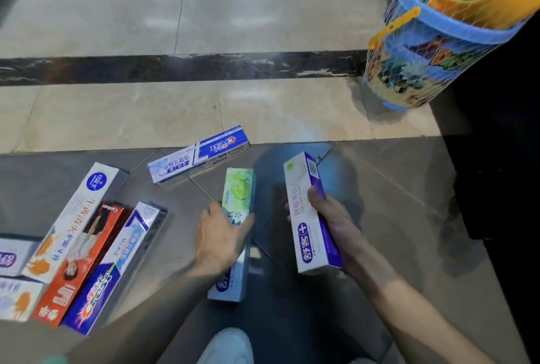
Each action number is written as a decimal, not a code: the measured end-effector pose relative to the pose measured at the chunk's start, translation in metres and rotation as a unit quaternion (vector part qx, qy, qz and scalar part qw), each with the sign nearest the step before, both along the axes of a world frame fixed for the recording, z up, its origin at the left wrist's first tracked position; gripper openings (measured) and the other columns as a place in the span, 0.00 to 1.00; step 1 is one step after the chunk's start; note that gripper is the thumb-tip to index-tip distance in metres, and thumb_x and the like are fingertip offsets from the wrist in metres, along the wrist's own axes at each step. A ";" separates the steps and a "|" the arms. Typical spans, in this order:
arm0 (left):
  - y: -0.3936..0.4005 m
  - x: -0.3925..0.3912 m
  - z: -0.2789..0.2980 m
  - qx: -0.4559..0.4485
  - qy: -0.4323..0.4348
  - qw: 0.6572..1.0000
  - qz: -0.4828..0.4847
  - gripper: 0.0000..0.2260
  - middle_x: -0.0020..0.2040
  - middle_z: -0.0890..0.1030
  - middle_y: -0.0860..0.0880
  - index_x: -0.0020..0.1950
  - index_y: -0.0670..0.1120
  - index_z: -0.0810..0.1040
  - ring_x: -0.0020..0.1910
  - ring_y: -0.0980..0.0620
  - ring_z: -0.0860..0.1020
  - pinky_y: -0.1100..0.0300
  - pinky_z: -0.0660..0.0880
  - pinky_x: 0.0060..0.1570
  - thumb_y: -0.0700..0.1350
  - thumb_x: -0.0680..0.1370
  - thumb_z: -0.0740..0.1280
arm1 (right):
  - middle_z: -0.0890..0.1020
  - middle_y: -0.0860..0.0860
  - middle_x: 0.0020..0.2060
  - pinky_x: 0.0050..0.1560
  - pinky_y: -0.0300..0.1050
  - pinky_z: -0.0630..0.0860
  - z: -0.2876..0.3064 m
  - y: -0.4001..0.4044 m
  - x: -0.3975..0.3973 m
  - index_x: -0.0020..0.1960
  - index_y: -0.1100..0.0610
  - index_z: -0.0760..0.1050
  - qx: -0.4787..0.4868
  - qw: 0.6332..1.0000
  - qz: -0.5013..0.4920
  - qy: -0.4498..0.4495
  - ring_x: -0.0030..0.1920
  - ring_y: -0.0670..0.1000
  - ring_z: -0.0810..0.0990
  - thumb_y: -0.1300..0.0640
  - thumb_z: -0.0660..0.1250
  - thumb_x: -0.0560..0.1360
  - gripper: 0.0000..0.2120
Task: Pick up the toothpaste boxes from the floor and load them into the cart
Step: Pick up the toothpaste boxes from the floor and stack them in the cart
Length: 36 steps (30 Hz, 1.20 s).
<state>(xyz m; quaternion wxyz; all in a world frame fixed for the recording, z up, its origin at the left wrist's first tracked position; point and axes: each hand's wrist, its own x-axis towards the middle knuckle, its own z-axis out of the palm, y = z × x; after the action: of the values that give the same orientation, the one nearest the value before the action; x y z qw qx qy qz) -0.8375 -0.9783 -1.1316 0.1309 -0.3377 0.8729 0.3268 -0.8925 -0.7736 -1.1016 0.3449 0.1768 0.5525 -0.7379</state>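
Fingers of the right hand (pixel 327 217) wrap a purple box (pixel 309 211), lifted for carrying, while the left hand (pixel 219 238) curls round a green box (pixel 238 188) on the floor (pixel 263 106).

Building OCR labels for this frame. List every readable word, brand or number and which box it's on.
"Crest", seen upside down: blue-and-white toothpaste box lying farthest from the person.
"Carbon", small: red-orange toothpaste box in the left pile.
"+" in a purple circle: white-and-purple toothpaste box held in the right hand.
Chinese print on these boxes and on the green lime-picture box under the left hand: too blurred to transcribe reliably.
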 end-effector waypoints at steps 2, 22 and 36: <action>0.000 -0.005 0.010 0.034 0.027 0.999 0.009 0.21 0.48 0.79 0.46 0.55 0.45 0.70 0.46 0.44 0.78 0.50 0.77 0.46 0.59 0.74 0.71 | 0.82 0.67 0.56 0.41 0.49 0.81 0.003 -0.001 0.003 0.66 0.61 0.74 -0.013 1.000 0.010 0.008 0.47 0.60 0.83 0.44 0.80 0.63 0.38; 0.008 -0.051 0.361 0.390 0.258 0.882 0.057 0.22 0.55 0.85 0.51 0.68 0.65 0.68 0.51 0.46 0.85 0.39 0.80 0.54 0.56 0.77 0.72 | 0.87 0.49 0.45 0.38 0.49 0.83 0.359 -0.025 -0.028 0.69 0.43 0.69 0.092 0.973 -0.033 0.208 0.42 0.54 0.87 0.62 0.65 0.80 0.22; 0.047 0.011 0.924 0.341 0.358 0.868 0.039 0.22 0.47 0.85 0.53 0.69 0.66 0.71 0.44 0.51 0.86 0.54 0.83 0.42 0.51 0.78 0.71 | 0.87 0.51 0.47 0.44 0.53 0.84 0.892 -0.006 0.029 0.69 0.46 0.71 0.065 0.943 -0.056 0.321 0.45 0.56 0.86 0.63 0.67 0.78 0.23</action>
<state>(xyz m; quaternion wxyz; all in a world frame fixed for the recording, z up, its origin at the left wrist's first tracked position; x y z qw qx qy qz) -0.8267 -0.9310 -0.2074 -0.0960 -0.1658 0.6803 0.7075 -0.8634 -0.7799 -0.2099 0.0949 -0.0163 0.6698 -0.7362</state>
